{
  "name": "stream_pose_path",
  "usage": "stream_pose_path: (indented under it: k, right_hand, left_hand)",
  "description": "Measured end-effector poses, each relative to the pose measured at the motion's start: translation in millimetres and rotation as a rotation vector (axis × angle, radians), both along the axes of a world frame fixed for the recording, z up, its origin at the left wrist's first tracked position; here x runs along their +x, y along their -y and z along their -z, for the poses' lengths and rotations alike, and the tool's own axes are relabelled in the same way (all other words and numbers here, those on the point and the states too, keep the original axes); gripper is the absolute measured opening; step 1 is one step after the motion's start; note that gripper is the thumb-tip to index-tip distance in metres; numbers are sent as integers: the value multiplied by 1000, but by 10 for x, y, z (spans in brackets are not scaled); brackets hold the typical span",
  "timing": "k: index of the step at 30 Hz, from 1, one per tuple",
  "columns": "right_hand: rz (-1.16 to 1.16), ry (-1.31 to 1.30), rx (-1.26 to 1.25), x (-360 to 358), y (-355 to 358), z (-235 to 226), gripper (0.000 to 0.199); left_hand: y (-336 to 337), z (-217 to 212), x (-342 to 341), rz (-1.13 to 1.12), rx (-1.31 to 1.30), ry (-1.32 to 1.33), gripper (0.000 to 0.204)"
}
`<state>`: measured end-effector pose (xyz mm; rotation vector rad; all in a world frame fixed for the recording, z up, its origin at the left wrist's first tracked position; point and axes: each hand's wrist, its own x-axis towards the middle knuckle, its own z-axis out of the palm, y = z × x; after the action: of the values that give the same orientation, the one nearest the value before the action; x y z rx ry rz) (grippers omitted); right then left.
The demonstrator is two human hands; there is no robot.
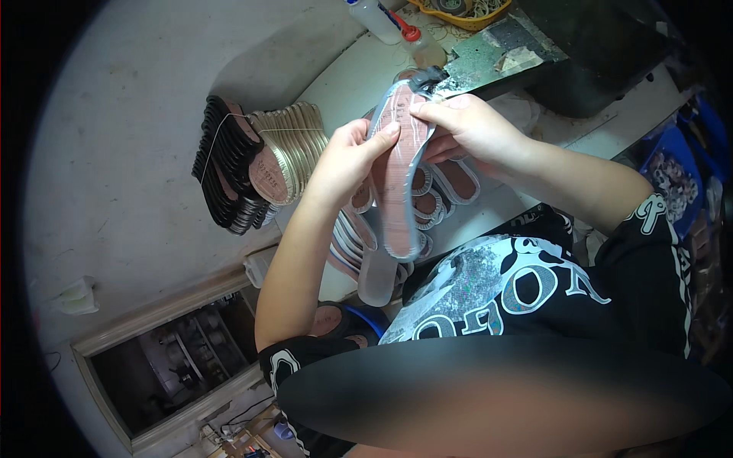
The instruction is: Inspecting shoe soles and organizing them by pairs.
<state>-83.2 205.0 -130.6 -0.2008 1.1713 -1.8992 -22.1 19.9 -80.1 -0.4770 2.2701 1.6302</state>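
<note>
A shoe insole [402,172], pinkish brown with a pale grey edge, is held up over the table between both hands. My left hand [353,159] grips its left side, thumb lying across the face. On the far right side my right hand [473,126] pinches it near the top, with the thumb on the face and the other fingers partly behind. A dark machine part [427,79] sits at the insole's far end; I cannot tell whether they touch. White-edged insoles [458,182] lie on the table behind and below the held one, partly hidden.
Tied stacks of black-edged insoles [221,172] and gold-edged insoles [294,137] stand at the left by the wall. A worn green plate [489,57], a red-capped squeeze bottle [422,47] and a yellow basket [466,17] are at the back. A blue bin [672,179] with scraps stands right.
</note>
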Motion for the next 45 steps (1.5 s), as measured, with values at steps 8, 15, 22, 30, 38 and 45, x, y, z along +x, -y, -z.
stream_pose_path:
  k: [8, 15, 22, 30, 38, 45]
  right_hand:
    - [-52, -249, -89, 198, -151, 110, 21]
    - [-34, -228, -126, 228, -204, 164, 21]
    - [-176, -233, -57, 138, -470, 129, 23]
    - [-253, -108, 241, 140, -777, 35, 33]
    - [-245, -183, 116, 519, -354, -236, 26]
    - [-350, -830, 467, 672, 112, 249, 43]
  left_hand:
    - [-202, -37, -22, -131, 63, 172, 43]
    - [-122, -150, 51, -66, 154, 235, 40]
    - [-190, -22, 69, -169, 159, 158, 34]
    - [-116, -44, -169, -172, 47, 45, 36]
    - [210, -216, 570, -355, 415, -305, 55]
    - [1129, 900, 2104, -714, -897, 189, 72]
